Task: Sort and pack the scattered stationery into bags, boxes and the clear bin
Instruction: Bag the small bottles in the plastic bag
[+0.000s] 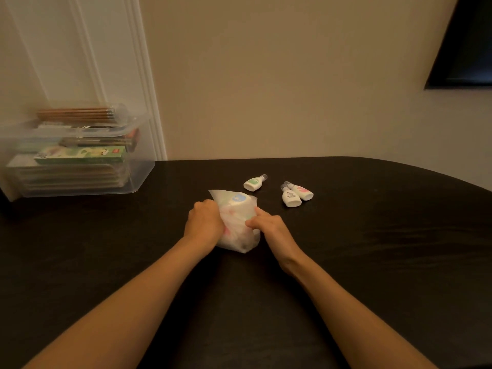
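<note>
A frosted plastic bag [239, 219] with several small white bottles inside lies on the dark table [372, 249] at the centre. My left hand [203, 222] grips the bag's left edge with curled fingers. On the right side of the bag, my right hand [267, 225] pinches the plastic. Three loose white bottles lie beyond the bag: a green-labelled bottle [254, 182], a plain white bottle [290, 197] and a pink-labelled bottle [302, 192], the last two touching.
A clear bin [80, 182] stands at the table's far left against the wall, holding pencils, pens, a green box and flat packs. A dark screen [466, 49] hangs on the wall at the upper right.
</note>
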Demonstrator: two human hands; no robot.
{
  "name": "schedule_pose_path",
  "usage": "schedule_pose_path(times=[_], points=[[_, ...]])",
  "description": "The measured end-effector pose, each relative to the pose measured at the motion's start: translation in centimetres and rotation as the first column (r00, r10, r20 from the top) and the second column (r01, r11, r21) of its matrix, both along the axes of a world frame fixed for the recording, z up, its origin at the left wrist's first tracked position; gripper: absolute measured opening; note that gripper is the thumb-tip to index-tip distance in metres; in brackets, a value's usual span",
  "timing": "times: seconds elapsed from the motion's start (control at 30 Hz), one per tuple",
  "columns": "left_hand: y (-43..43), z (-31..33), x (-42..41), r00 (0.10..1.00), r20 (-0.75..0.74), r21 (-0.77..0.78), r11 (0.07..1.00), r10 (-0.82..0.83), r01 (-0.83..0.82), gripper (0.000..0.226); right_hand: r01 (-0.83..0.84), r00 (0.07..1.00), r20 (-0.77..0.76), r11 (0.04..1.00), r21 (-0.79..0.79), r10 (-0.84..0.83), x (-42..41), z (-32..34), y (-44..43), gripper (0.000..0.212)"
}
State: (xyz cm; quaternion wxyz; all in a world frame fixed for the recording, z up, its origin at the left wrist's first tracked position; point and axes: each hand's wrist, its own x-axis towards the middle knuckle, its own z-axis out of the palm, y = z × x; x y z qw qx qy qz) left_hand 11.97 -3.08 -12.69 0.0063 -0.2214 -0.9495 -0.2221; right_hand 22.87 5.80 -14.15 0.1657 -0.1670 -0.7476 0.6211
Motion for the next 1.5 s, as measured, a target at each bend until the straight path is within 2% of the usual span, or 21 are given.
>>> schedule_pose_path(times=[0.07,0.23,0.4,0.53,0.63,0.7,0.73,0.8,0.83,0.87,0.9,0.97,1.03,1.1,1.2,1.27,1.37,1.5], points=[[-0.2,-0.1,-0.4,1.0,-0.025,-0.021,1.0,-0.002,0.002,0.006,0.012,1.0,0.011,1.0,-0.007,-0.012,-0.2,0.1,0.3,0.022],[-0.6,-0.5,-0.7,0.996,-0.075,-0.049,0.998,-0.044,0.04,0.012,0.131,0.988,-0.073,0.985,-0.111,-0.14,-0.8,-0.1,0.8,0.015],[-0.8,0.0,-0.4,0.974,-0.17,-0.228,0.968,-0.149,0.108,0.019,0.152,0.984,-0.079,0.984,-0.089,-0.159,-1.1,-0.5,0.8,0.035],[-0.8,-0.1,-0.4,0.964,-0.199,-0.252,0.96,-0.178,0.125,0.02,0.153,0.986,-0.054,0.985,-0.082,-0.158,-1.1,-0.6,0.8,0.035],[-1.8,0.3,-1.1,0.976,-0.058,-0.117,0.972,-0.211,0.203,0.029,0.204,0.976,-0.07,0.979,-0.016,-0.205,-1.4,-0.8,1.0,0.028],[-2.8,0.8,-1.4,0.953,0.042,-0.057,0.952,-0.299,0.301,0.022,0.268,0.962,-0.065,0.961,0.067,-0.264,-1.8,-1.0,1.1,0.024],[-3.2,1.1,-1.5,0.92,0.143,-0.018,0.929,-0.364,0.37,0.017,0.3,0.954,-0.056,0.949,0.103,-0.295,-1.9,-1.1,1.1,0.023],[-4.3,2.1,-1.7,0.76,0.45,0.171,0.88,-0.469,0.442,0.021,0.331,0.944,-0.037,0.933,0.143,-0.329,-2.2,-1.2,1.1,0.026],[-4.7,2.7,-1.7,0.673,0.547,0.265,0.866,-0.498,0.425,0.036,0.329,0.944,-0.027,0.934,0.141,-0.329,-2.4,-1.2,1.0,0.032],[-4.9,3.2,-1.9,0.629,0.589,0.34,0.861,-0.508,0.378,0.054,0.324,0.946,-0.018,0.938,0.127,-0.324,-2.5,-1.2,1.0,0.041],[-4.9,3.5,-2.3,0.631,0.603,0.386,0.871,-0.488,0.305,0.068,0.32,0.947,-0.015,0.941,0.108,-0.321,-2.5,-1.2,0.9,0.049],[-4.0,3.5,-2.8,0.725,0.582,0.394,0.908,-0.368,0.144,0.072,0.32,0.947,-0.014,0.944,0.081,-0.32,-2.7,-1.0,0.7,0.062],[-2.7,3.1,-2.8,0.823,0.522,0.314,0.947,-0.226,0.061,0.052,0.313,0.95,-0.011,0.947,0.071,-0.313,-2.7,-0.9,0.7,0.068],[-1.6,2.2,-2.5,0.875,0.462,0.239,0.97,-0.142,0.031,0.033,0.294,0.956,-0.005,0.953,0.073,-0.294,-2.7,-0.8,0.8,0.07],[-0.8,1.0,-2.8,0.909,0.407,0.237,0.971,-0.086,-0.014,0.027,0.264,0.964,0.021,0.962,0.073,-0.266,-2.7,-1.0,1.2,0.073],[-0.8,0.6,-3.2,0.926,0.368,0.275,0.961,-0.082,-0.024,0.029,0.246,0.969,0.016,0.968,0.041,-0.247,-2.9,-0.9,1.7,0.07],[-1.0,0.3,-3.6,0.943,0.292,0.339,0.939,-0.161,0.056,0.033,0.245,0.969,0.02,0.969,0.029,-0.245,-3.5,-0.5,2.5,0.06],[-1.3,0.0,-4.3,0.951,0.22,0.343,0.93,-0.215,0.131,0.026,0.229,0.965,0.074,0.947,0.224,-0.251,-4.6,-0.9,2.8,0.03]])
